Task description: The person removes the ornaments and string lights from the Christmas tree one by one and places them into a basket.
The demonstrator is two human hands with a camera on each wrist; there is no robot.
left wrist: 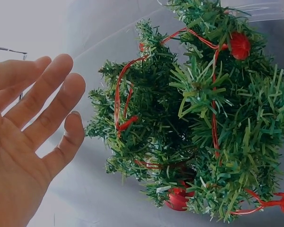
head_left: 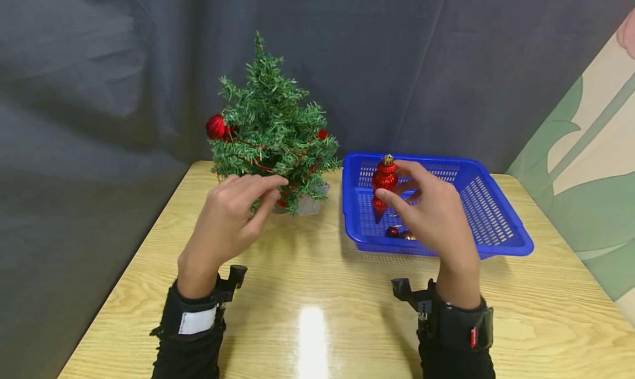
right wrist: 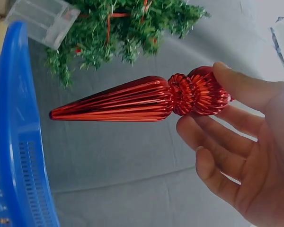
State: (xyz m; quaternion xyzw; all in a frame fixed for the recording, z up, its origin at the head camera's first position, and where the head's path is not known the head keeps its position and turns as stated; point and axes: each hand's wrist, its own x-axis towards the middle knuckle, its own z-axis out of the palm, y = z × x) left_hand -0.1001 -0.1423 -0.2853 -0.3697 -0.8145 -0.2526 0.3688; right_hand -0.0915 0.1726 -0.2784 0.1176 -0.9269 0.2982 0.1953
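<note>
My right hand (head_left: 439,211) pinches a shiny red finial-shaped Christmas ornament (head_left: 385,178) between thumb and fingers, over the blue basket. In the right wrist view the ornament's ribbed body tapers to a point away from the hand (right wrist: 262,127). My left hand (head_left: 225,222) is in front of the small green Christmas tree (head_left: 273,114), its fingers loosely bent and holding nothing. The left wrist view shows the palm and relaxed fingers beside the branches. A red ball ornament (head_left: 216,127) hangs on the tree's left side, and red cord (left wrist: 117,101) winds through the branches.
The blue plastic basket (head_left: 521,249) stands on the wooden table (head_left: 357,313), right of the tree. Inside lie a small dark red ball (head_left: 392,232) and a gold ornament (head_left: 408,235). A clear box (head_left: 311,202) sits at the tree's base. A grey curtain (head_left: 372,65) hangs behind.
</note>
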